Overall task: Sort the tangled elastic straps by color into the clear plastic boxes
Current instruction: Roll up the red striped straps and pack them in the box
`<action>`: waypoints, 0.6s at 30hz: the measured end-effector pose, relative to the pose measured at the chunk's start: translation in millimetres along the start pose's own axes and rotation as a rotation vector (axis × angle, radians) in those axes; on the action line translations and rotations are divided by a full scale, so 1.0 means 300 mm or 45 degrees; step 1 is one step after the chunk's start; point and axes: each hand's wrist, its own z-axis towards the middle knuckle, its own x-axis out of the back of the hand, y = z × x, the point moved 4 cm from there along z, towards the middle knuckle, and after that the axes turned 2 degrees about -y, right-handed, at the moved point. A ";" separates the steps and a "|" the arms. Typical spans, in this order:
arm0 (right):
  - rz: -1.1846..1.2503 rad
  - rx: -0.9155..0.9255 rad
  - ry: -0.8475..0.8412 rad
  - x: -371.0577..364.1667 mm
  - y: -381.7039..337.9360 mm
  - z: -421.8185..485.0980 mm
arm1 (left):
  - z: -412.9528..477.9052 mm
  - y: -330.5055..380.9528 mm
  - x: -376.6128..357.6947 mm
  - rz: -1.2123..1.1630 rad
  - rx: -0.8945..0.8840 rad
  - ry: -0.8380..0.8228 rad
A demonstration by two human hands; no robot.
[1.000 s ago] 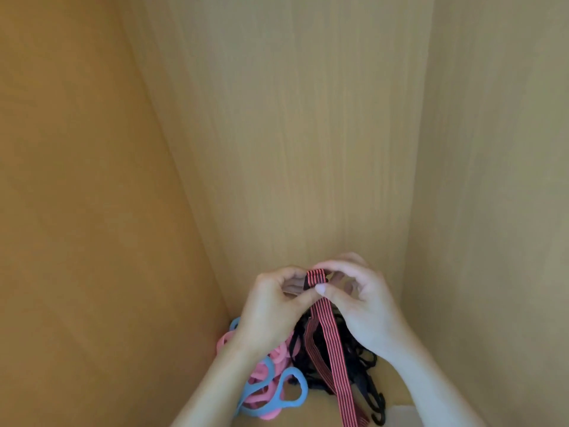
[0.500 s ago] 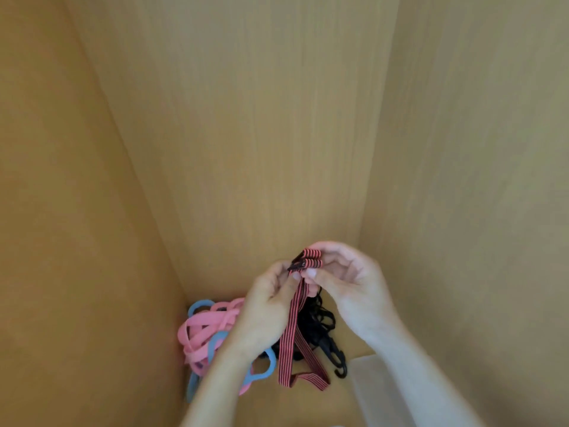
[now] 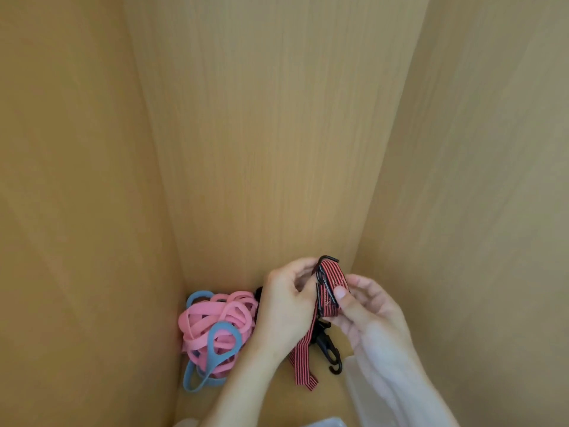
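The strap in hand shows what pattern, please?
Red-black stripes on the strap, head view.

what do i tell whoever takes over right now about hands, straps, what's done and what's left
The left hand and right hand both pinch the folded end of the striped strap; its tail hangs down.
The pink straps and blue straps lie tangled at the left; a black hook shows below the hands.
Done: no strap seen in the clear box, bottom right.
Left: box the striped strap, then sort the pile.
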 end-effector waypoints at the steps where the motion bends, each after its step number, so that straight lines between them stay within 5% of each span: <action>1: 0.074 -0.045 -0.051 -0.002 0.005 -0.006 | -0.004 0.001 -0.002 -0.021 0.009 -0.004; 9: 0.399 -0.312 -0.197 -0.017 0.016 -0.033 | -0.006 0.006 -0.034 -0.056 0.050 -0.151; 18: 0.312 -0.398 -0.196 -0.006 0.008 -0.019 | 0.005 0.005 -0.020 0.070 0.025 -0.166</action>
